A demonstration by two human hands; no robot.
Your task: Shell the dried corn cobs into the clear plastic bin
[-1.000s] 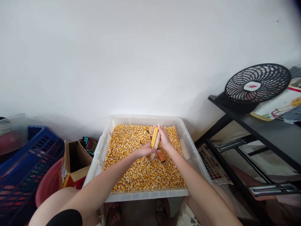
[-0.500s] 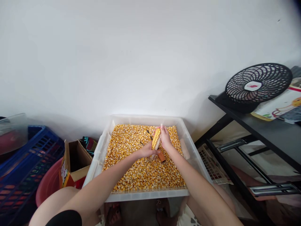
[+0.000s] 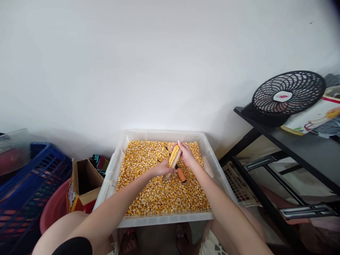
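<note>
Cob (image 3: 174,156) tapered, pebbly, partly bare

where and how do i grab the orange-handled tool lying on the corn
Probably across the orange handle, coming from the near right: it slants that way and lies exposed on the kernels, while the rest runs behind the ear of corn.

Black packet (image 3: 100,164) behind the carton (image 3: 91,197): "JA", third letter unclear. Fan (image 3: 283,96), by the shelf (image 3: 318,150)'s wall-side left corner: red mark on white hub, too small to read.
</note>
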